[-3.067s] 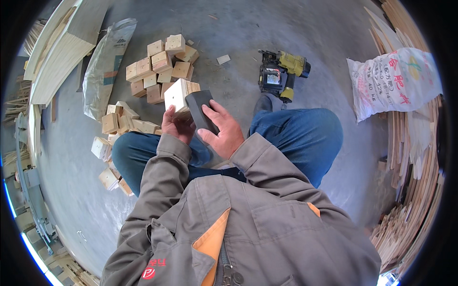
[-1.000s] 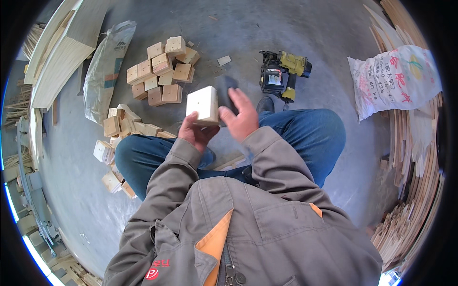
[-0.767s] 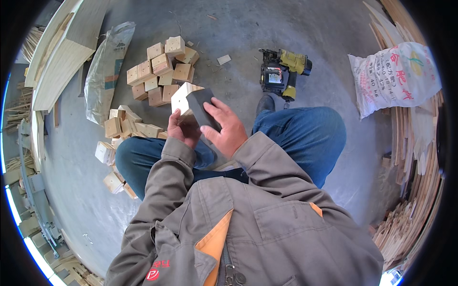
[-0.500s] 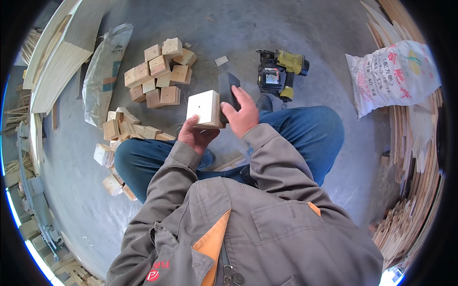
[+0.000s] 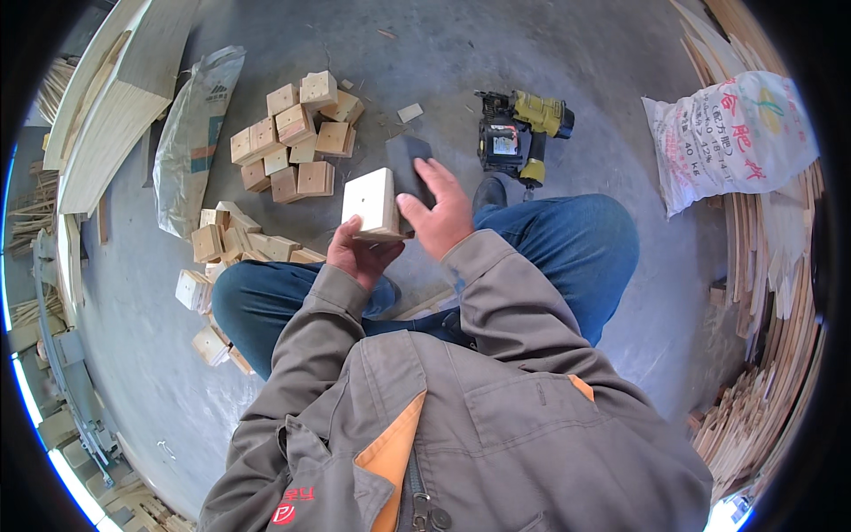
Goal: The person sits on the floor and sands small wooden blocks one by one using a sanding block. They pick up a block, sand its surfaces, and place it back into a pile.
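Note:
My left hand (image 5: 356, 255) grips a pale square wooden block (image 5: 368, 200) from below and the near side, its thumb on the front face. That face has a small dark hole near its middle. In my right hand (image 5: 446, 215) is a dark grey sanding block (image 5: 407, 160), its fingers and thumb closed along one side. The sanding block lies against the right side of the wooden block and sticks out past its far edge. The palm side of my left hand is hidden under the wood.
Similar wooden blocks (image 5: 296, 124) lie piled on the floor ahead, with more (image 5: 232, 238) beside my left knee. A yellow and black nail gun (image 5: 523, 133) rests beyond my right foot. A filled white sack (image 5: 731, 142) sits on stacked wood strips (image 5: 780, 355) at right; boards (image 5: 133, 97) stand far left.
The sanding block has slid a little left and away from me along the wooden block's side. Both hands have shifted slightly left.

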`<state>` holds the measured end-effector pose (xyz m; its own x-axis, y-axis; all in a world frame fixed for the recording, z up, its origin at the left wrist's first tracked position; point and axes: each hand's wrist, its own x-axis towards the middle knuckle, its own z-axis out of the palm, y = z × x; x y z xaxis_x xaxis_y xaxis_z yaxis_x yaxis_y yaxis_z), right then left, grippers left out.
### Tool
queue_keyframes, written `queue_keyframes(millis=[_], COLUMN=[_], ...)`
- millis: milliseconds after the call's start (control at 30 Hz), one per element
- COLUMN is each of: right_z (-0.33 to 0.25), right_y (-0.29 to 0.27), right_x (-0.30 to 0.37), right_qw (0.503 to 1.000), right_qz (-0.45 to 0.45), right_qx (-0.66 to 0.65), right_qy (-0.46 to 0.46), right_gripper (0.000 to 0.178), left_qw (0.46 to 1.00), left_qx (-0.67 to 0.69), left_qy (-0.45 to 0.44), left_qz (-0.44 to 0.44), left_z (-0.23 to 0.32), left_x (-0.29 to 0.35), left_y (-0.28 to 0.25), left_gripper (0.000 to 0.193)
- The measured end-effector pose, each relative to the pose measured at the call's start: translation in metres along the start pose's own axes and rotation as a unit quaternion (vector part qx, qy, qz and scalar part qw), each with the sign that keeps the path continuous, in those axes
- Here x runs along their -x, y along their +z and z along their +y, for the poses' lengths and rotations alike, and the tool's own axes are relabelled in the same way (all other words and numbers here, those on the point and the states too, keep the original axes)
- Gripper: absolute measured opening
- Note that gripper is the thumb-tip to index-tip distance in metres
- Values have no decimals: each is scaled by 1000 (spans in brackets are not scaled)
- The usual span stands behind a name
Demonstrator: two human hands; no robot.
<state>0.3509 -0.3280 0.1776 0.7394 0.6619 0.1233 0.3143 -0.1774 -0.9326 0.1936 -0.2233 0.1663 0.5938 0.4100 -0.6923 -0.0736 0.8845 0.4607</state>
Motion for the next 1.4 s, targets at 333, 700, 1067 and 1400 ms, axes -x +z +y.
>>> queue_keyframes(millis=[333, 700, 1067, 1400], right_z=[-41, -20, -10, -49], right_y=[3, -3, 6, 1], right_x=[45, 25, 6, 47], right_qw=[986, 989, 991, 974], right_qz=[-87, -27, -12, -101], right_qx=[32, 71, 77, 56], right_qy=[-141, -125, -110, -197], right_gripper=[61, 61, 59, 63], left_qw=[989, 993, 992, 985], left_qx=[129, 97, 103, 152], left_qy=[44, 35, 19, 47], left_qz=[-63, -63, -68, -67], left_z=[19, 7, 5, 22], left_x=[-10, -7, -1, -11], left_y=[-13, -4, -6, -14], left_gripper=[56, 63, 64, 58])
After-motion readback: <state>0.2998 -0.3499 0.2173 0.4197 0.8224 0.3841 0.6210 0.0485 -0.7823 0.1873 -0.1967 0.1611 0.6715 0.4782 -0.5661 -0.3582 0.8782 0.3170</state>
